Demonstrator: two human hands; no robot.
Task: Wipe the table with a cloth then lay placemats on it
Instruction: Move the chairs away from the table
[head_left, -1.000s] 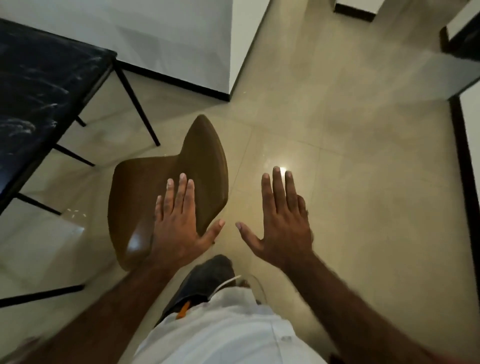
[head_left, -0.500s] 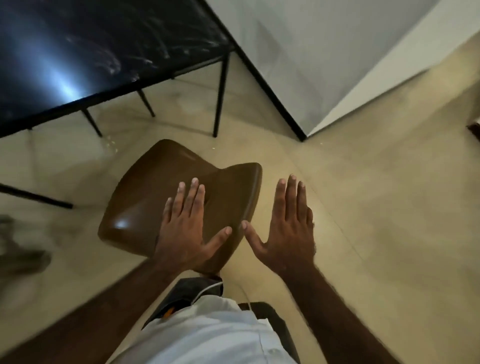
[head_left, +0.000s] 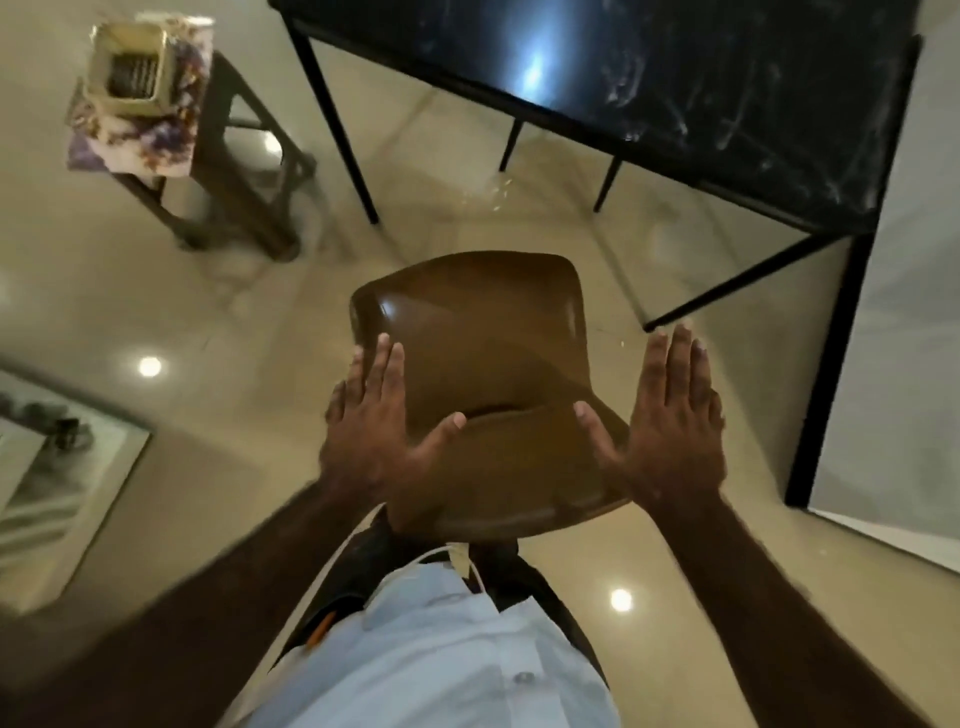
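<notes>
The black marble-patterned table (head_left: 649, 78) on thin black legs fills the upper right of the head view. No cloth or placemat is visible. My left hand (head_left: 379, 431) and my right hand (head_left: 670, 415) are held out flat, fingers spread, palms down, with nothing in them. Both hover over a brown moulded chair (head_left: 478, 353) that stands between me and the table, the left hand at its left edge, the right hand past its right edge.
A small dark wooden side table (head_left: 234, 171) at the upper left carries a floral-covered box (head_left: 140, 93). A glass-topped piece of furniture (head_left: 57, 467) shows at the left edge. A white wall with a black skirting (head_left: 904, 364) runs down the right. Glossy beige floor tiles surround the chair.
The view has swung left: the table moved from upper left to upper right, the side table came into sight, and the chair now sits squarely under both hands. The hands stay spread and empty.
</notes>
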